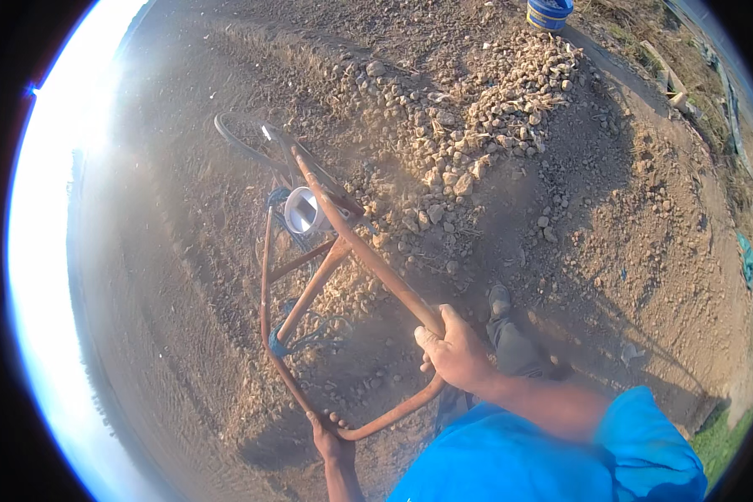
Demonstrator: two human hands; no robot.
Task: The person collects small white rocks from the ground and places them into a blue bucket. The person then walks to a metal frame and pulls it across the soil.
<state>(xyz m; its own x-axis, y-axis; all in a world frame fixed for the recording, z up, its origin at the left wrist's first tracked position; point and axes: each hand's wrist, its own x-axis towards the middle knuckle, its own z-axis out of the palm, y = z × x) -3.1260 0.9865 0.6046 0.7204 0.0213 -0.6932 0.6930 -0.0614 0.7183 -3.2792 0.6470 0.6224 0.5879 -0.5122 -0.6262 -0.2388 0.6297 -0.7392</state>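
Observation:
A rusty tubular metal frame (376,263) stretches from my hands to the middle of the view, with what looks like a thin wheel rim (245,141) at its far end. My right hand (453,351) is closed around its right tube. Lower down, my left hand (329,439) grips the left tube by the bent crossbar. A white plastic container (302,211) sits in the far part of the frame, its inside partly shaded. Blue-green cord (279,345) is wound on the left tube, and more cord is tied near the container.
Clods or stones lie in a heap (508,106) beyond the frame, with a blue bucket (549,14) behind them. My shoe (499,301) stands on loose dry soil. Boards (664,69) and dry grass edge the right side, near a green rag (747,260). Glare fills the left.

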